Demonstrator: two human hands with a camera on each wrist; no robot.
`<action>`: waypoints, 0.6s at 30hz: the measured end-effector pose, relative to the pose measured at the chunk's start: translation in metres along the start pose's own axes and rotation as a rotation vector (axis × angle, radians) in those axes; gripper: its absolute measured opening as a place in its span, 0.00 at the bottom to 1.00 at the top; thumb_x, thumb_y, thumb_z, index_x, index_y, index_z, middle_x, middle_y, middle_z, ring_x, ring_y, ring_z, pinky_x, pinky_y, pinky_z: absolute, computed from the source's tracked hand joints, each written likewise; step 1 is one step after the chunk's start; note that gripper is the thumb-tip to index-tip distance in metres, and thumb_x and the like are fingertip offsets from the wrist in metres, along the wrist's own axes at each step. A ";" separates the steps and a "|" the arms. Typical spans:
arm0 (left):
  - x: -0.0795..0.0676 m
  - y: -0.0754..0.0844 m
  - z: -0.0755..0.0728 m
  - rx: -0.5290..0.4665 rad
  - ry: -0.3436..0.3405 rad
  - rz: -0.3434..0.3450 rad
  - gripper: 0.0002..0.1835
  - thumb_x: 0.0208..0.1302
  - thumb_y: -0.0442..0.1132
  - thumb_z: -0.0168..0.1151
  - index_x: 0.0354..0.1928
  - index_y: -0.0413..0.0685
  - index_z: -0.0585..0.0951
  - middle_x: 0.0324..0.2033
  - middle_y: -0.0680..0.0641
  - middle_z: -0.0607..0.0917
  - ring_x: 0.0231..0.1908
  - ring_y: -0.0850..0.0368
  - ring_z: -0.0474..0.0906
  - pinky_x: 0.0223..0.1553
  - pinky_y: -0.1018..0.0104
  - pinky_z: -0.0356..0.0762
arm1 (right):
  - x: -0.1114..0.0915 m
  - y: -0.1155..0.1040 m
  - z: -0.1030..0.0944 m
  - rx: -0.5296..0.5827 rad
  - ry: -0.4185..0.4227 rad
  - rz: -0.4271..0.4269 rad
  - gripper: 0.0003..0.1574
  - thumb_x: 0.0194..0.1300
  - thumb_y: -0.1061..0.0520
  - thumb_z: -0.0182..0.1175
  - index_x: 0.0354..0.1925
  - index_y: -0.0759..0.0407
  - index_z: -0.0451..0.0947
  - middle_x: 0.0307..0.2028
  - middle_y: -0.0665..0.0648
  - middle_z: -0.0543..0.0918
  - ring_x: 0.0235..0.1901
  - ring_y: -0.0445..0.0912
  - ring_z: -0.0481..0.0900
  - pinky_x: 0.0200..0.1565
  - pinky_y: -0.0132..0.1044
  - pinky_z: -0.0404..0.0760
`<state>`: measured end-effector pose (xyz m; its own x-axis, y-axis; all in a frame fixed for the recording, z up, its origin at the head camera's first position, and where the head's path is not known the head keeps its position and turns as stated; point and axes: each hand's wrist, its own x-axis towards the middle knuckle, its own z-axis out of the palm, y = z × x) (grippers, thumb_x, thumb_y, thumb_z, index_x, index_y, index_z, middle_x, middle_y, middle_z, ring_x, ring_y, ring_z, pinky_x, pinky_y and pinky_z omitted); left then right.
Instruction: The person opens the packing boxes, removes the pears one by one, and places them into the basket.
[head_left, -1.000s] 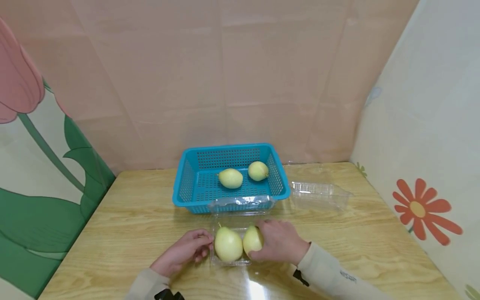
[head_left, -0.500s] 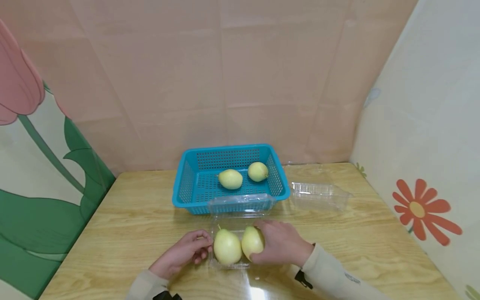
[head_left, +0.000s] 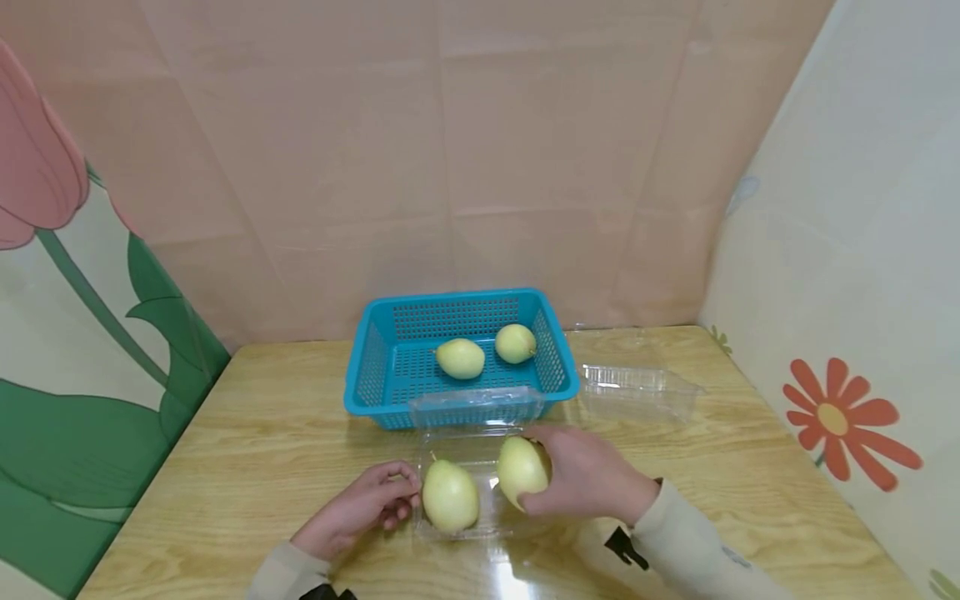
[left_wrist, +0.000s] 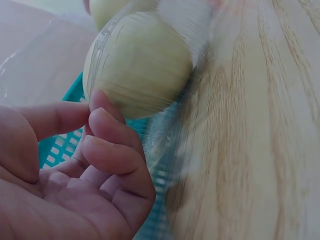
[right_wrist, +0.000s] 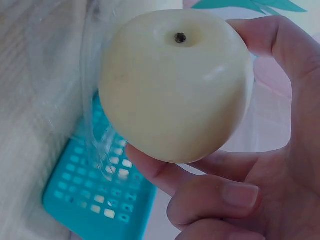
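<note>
My right hand [head_left: 581, 473] grips a pale yellow-green pear [head_left: 521, 472] over the right half of a clear plastic clamshell box [head_left: 491, 523]. In the right wrist view the thumb and fingers hold this pear [right_wrist: 175, 90] from opposite sides. A second pear [head_left: 450, 497] sits in the box's left half, stem pointing away. My left hand [head_left: 367, 507] is at the box's left wall; in the left wrist view its thumb and index finger pinch the thin plastic rim [left_wrist: 97, 70]. The box's lid [head_left: 476, 406] stands raised at the back, against the basket.
Behind the box stands a blue plastic basket [head_left: 362, 354] holding two pears, one on the left [head_left: 461, 358] and one on the right [head_left: 515, 343]. Another clear plastic box [head_left: 637, 392] lies right of the basket. A pink backdrop [head_left: 450, 167] hangs behind the wooden table [head_left: 262, 417].
My right hand has lifted its pear up and to the right, away from the other pear. The box and its left pear have shifted slightly left. My left hand keeps its place at the rim.
</note>
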<state>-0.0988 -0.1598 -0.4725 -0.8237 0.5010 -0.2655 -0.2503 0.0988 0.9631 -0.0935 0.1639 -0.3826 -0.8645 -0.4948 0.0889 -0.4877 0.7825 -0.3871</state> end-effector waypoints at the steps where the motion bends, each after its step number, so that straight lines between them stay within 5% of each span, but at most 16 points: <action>1: 0.000 0.000 0.000 0.001 -0.001 0.000 0.06 0.73 0.37 0.54 0.40 0.41 0.76 0.30 0.50 0.81 0.25 0.62 0.70 0.22 0.74 0.68 | 0.000 0.001 -0.002 0.007 -0.002 0.001 0.41 0.41 0.39 0.75 0.53 0.54 0.79 0.35 0.42 0.79 0.30 0.36 0.73 0.27 0.31 0.72; 18: -0.005 -0.004 -0.007 -0.012 -0.006 0.002 0.05 0.72 0.38 0.56 0.39 0.43 0.76 0.29 0.51 0.81 0.25 0.63 0.71 0.23 0.75 0.69 | -0.002 0.024 -0.035 -0.011 -0.016 0.056 0.38 0.40 0.43 0.75 0.50 0.55 0.78 0.30 0.44 0.76 0.27 0.39 0.71 0.24 0.33 0.72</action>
<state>-0.0972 -0.1686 -0.4753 -0.8214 0.5059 -0.2635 -0.2552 0.0873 0.9629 -0.1074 0.1968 -0.3594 -0.8884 -0.4560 0.0523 -0.4399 0.8134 -0.3806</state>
